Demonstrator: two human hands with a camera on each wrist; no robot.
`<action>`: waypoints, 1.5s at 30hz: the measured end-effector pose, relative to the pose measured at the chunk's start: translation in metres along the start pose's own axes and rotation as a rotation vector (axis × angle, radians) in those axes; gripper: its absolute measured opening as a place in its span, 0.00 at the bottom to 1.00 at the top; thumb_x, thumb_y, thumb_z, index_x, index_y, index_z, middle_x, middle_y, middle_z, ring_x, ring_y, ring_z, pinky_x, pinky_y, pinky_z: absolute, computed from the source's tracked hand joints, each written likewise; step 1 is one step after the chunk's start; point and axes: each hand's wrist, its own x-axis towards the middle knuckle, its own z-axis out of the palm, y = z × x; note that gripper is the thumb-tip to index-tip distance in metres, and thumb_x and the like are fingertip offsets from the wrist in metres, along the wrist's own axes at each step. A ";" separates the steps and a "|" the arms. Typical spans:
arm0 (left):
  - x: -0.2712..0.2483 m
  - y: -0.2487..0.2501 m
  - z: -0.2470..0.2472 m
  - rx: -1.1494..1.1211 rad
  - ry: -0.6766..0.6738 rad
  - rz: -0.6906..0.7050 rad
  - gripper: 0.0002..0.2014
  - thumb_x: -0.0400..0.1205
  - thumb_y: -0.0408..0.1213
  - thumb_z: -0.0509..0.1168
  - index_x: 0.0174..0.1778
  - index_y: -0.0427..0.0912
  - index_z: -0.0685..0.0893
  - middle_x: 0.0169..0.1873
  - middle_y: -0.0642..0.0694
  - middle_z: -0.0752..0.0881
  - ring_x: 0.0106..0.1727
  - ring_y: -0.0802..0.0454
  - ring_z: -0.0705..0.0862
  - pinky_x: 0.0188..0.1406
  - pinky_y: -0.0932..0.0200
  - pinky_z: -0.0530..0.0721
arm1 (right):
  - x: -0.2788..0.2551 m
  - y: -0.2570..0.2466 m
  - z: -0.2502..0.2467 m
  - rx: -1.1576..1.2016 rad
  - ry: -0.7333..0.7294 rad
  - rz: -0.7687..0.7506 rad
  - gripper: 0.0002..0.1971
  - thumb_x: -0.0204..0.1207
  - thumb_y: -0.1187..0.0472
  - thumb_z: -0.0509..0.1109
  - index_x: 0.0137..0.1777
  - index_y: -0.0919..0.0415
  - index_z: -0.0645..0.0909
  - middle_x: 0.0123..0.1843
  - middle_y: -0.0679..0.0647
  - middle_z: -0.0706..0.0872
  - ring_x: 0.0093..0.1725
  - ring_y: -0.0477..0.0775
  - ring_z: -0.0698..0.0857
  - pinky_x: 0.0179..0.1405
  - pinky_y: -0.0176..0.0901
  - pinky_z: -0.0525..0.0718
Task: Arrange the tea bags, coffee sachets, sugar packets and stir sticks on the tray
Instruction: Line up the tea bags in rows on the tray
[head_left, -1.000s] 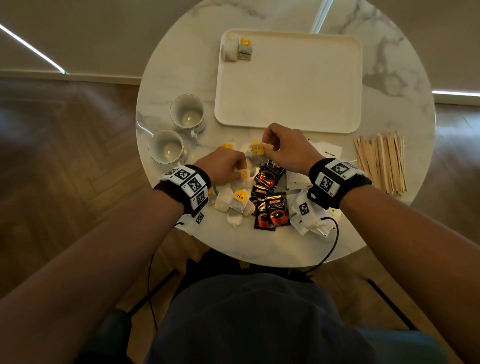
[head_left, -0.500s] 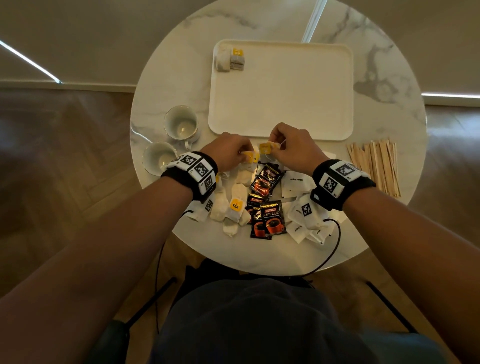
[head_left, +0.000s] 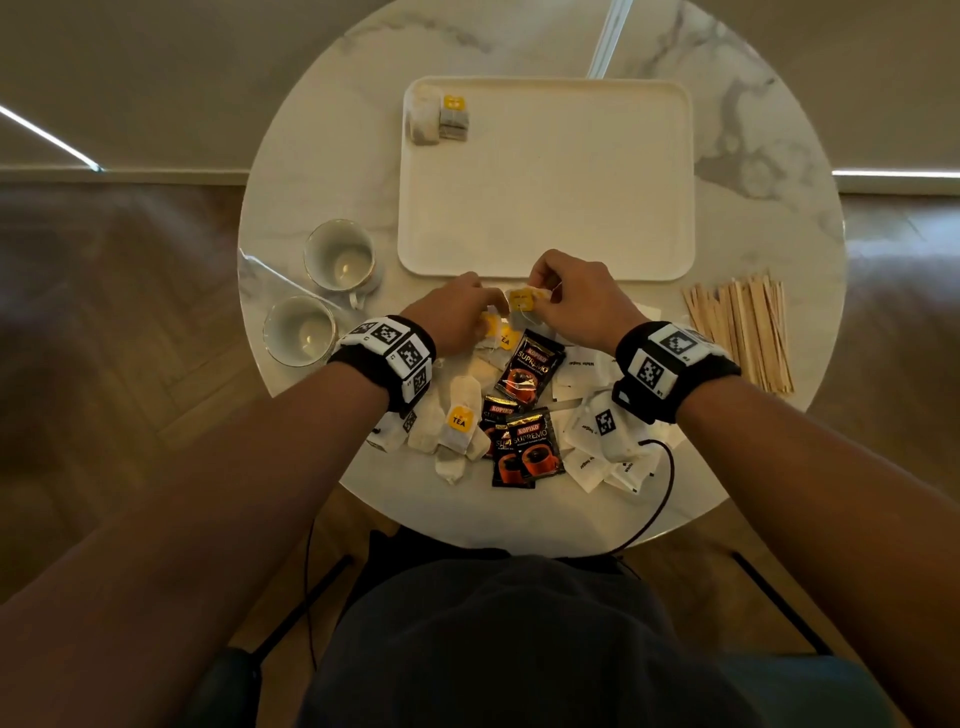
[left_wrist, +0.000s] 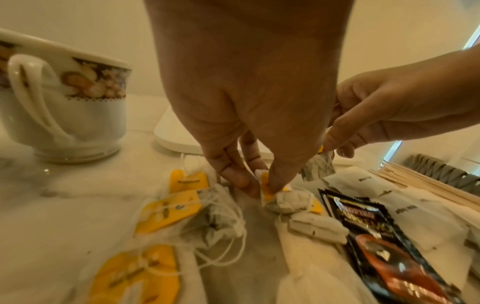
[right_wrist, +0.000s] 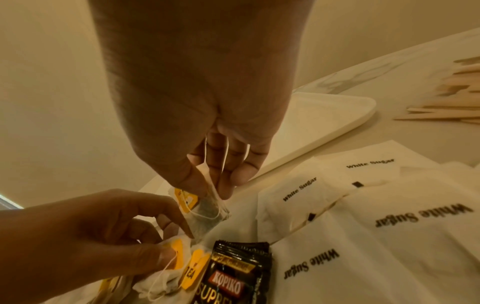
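A cream tray (head_left: 545, 208) lies at the table's far side, with two tea bags (head_left: 439, 119) in its far left corner. Just before its near edge, my right hand (head_left: 545, 301) pinches a yellow-tagged tea bag (right_wrist: 207, 214) by its top, lifted off the pile. Beside it my left hand (left_wrist: 262, 185) pinches another tea bag (left_wrist: 288, 202) by its yellow tag, low over the table. More tea bags (head_left: 460, 421), black coffee sachets (head_left: 527, 447) and white sugar packets (head_left: 602, 431) lie heaped under my wrists. Wooden stir sticks (head_left: 743, 327) lie to the right.
Two empty cups (head_left: 340, 257) (head_left: 300, 331) stand left of the tray, close to my left wrist. The round marble table (head_left: 753, 130) ends just beyond the sticks and at my lap. A black cable (head_left: 660, 499) runs off the near edge.
My left hand has moved forward from the pile to sit beside the right hand, now pinching a tea bag. The right hand keeps its tea bag near the tray's near edge.
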 end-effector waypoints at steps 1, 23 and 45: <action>0.000 0.000 -0.001 -0.006 0.003 -0.001 0.14 0.84 0.34 0.63 0.64 0.49 0.83 0.57 0.43 0.78 0.50 0.50 0.78 0.51 0.57 0.75 | 0.000 0.001 0.000 0.003 0.002 0.004 0.06 0.77 0.64 0.70 0.52 0.61 0.81 0.46 0.54 0.87 0.44 0.54 0.84 0.45 0.45 0.83; 0.019 0.014 0.010 0.022 -0.129 0.074 0.13 0.79 0.38 0.72 0.59 0.46 0.83 0.44 0.53 0.80 0.48 0.51 0.83 0.47 0.57 0.77 | 0.004 0.008 -0.004 -0.007 0.016 0.002 0.06 0.77 0.62 0.72 0.52 0.60 0.81 0.46 0.54 0.87 0.41 0.51 0.82 0.42 0.41 0.81; 0.008 0.017 0.019 0.094 -0.087 0.187 0.14 0.78 0.36 0.70 0.60 0.46 0.83 0.56 0.45 0.82 0.54 0.48 0.83 0.50 0.50 0.83 | 0.003 0.007 -0.007 -0.011 -0.001 -0.001 0.06 0.75 0.65 0.70 0.51 0.60 0.81 0.47 0.55 0.87 0.43 0.52 0.83 0.44 0.45 0.83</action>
